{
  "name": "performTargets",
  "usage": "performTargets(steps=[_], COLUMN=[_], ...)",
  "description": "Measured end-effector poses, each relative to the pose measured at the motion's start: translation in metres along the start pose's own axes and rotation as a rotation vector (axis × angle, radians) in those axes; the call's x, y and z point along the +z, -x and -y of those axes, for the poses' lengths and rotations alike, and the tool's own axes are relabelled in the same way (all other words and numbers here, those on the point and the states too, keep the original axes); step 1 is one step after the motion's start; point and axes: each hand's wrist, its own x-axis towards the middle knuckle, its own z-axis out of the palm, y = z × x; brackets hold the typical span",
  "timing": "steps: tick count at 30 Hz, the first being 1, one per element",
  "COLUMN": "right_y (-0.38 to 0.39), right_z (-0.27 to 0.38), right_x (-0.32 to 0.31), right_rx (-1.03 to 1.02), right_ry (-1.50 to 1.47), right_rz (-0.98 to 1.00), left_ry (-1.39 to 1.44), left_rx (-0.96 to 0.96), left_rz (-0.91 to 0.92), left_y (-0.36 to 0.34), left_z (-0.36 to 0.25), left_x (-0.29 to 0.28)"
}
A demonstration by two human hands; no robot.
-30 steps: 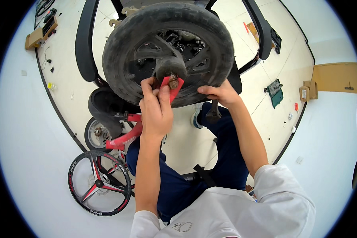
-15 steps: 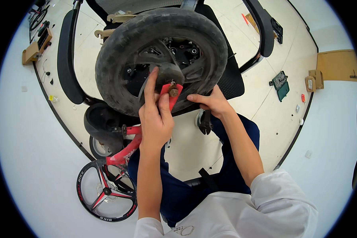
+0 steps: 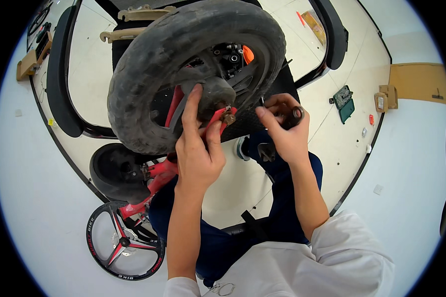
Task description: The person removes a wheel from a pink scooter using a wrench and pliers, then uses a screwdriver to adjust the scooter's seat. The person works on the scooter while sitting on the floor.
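- From where I stand, a big wheel with a black knobby rubber tyre and dark spokes (image 3: 203, 81) leans tilted over the black textured chair seat (image 3: 282, 81), its lower-left side reaching past the near edge.
- A rusty axle nut (image 3: 229, 119) sits at the axle's outer end, beyond a flat red metal plate (image 3: 217, 117) beside the round grey hub (image 3: 219, 92).
- The left hand (image 3: 198, 153) has its thumb pressed on that plate, seemingly pinching it against a bent finger behind; the index finger stretches up along the hub.
- The right hand (image 3: 289, 134), over the seat's near right side, has its fingers curled round a dark rounded tool handle (image 3: 296, 115), well apart from the nut. I can't make out the tool's working end.
- As for progress, I'd judge the joint half-way at best: plate and nut are both at the axle, yet no tool is on the nut. Whether it is tight or loose I can't tell.
- Two tan flat hooked metal pieces (image 3: 124, 34) jut over the seat's far left corner, and small black metal parts (image 3: 233, 58) lie on the seat, seen between the spokes, not fitted to anything I can see.
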Motion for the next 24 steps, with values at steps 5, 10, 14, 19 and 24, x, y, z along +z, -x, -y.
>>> performTargets(steps=[5, 10, 14, 19, 24], right_y=[0.021, 0.019, 0.018, 0.022, 0.017], right_z=[0.031, 0.025, 0.034, 0.04, 0.035], right_x=[0.022, 0.033, 0.036, 0.043, 0.043], right_rx=[-0.054, -0.165, -0.209, -0.37, -0.52], right_ry=[0.051, 0.054, 0.194, 0.375, 0.4], right_rz=[0.061, 0.017, -0.001, -0.048, -0.05], left_ry=[-0.001, -0.044, 0.022, -0.06, -0.09], left_rx=[-0.003, -0.021, -0.042, 0.013, 0.007], left_rz=[-0.025, -0.018, -0.025, -0.07, -0.075], left_y=[0.0, 0.001, 0.002, -0.001, -0.004], left_z=[0.0, 0.0, 0.004, 0.004, 0.001], left_x=[0.009, 0.01, 0.01, 0.008, 0.004])
